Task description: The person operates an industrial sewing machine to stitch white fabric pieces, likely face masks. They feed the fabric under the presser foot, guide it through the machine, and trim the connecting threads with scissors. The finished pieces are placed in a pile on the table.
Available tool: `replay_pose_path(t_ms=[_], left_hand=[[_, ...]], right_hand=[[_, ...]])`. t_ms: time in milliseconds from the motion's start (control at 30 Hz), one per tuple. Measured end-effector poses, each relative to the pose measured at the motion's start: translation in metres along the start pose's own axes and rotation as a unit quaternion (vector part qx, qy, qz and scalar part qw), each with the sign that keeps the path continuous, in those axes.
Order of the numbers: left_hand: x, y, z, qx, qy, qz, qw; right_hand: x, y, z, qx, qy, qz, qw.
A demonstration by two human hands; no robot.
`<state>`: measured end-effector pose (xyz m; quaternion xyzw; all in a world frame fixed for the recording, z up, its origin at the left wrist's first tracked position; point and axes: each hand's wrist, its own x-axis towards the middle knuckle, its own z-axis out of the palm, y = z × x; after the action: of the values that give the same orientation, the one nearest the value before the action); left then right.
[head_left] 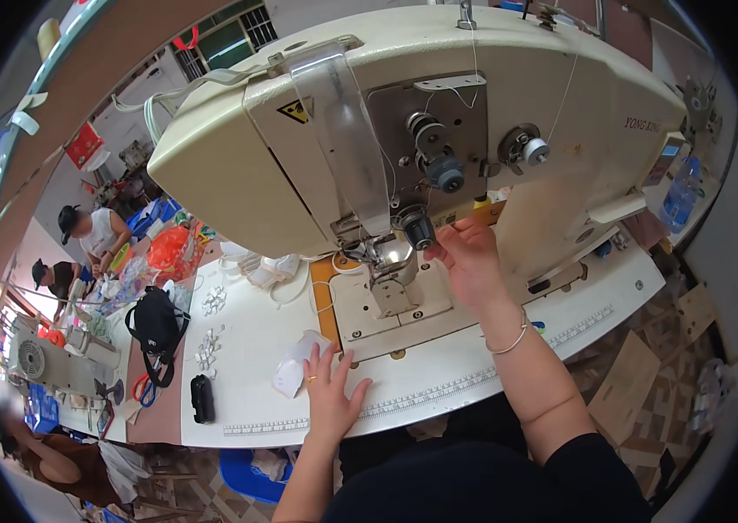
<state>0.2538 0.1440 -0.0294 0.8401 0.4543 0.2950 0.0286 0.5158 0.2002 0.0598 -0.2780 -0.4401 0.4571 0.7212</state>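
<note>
A large cream sewing machine point(508, 96) stands before me on a white table. My right hand point(472, 261) is raised to its front, thumb and fingers pinched together just beside a dark tension knob point(419, 232); whatever lies between the fingertips is too small to make out. White thread runs down the machine's face past the grey tension dials point(445, 173). On the table my left hand point(331, 392) lies with spread fingers, holding nothing. Its fingertips touch or nearly touch a white cut piece point(292, 370). The presser area point(393, 270) sits left of my right hand.
Small white pieces point(209, 350), a black case point(202, 399) and a black bag point(158, 322) lie left. White fabric point(269, 272) sits behind them. A measuring tape point(439, 394) runs along the front edge. Other people work at far left. A blue bin point(243, 478) stands below.
</note>
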Motion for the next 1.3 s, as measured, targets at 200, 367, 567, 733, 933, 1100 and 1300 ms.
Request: replay_pose_path(t_ms=[200, 367, 567, 733, 933, 1100, 1300], left_hand=[[-0.014, 0.018, 0.017, -0.027, -0.008, 0.015, 0.999], [-0.028, 0.006, 0.022, -0.113, 0.091, 0.039, 0.989], [-0.021, -0.030, -0.011, -0.052, 0.273, -0.026, 0.960], [-0.022, -0.066, -0.026, 0.003, 0.172, -0.202, 0.964], [-0.013, -0.068, -0.027, -0.061, 0.115, -0.132, 0.983], [-0.006, -0.042, -0.052, -0.053, 0.140, 0.034, 0.988], [0.003, -0.007, -0.064, -0.486, 0.238, -0.179, 0.822]], right_hand=[[-0.010, 0.017, 0.010, -0.182, 0.077, -0.123, 0.973], [-0.025, 0.035, 0.000, -0.404, 0.031, -0.212, 0.889], [-0.008, 0.009, -0.001, -0.253, 0.130, -0.279, 0.917], [-0.023, 0.016, 0.016, -0.281, 0.117, -0.315, 0.899], [-0.086, 0.081, 0.050, -0.379, -0.166, -0.051, 0.909], [-0.080, 0.085, 0.069, 0.018, -0.085, 0.277, 0.957], [-0.074, 0.077, 0.055, 0.145, -0.118, 0.339, 0.922]])
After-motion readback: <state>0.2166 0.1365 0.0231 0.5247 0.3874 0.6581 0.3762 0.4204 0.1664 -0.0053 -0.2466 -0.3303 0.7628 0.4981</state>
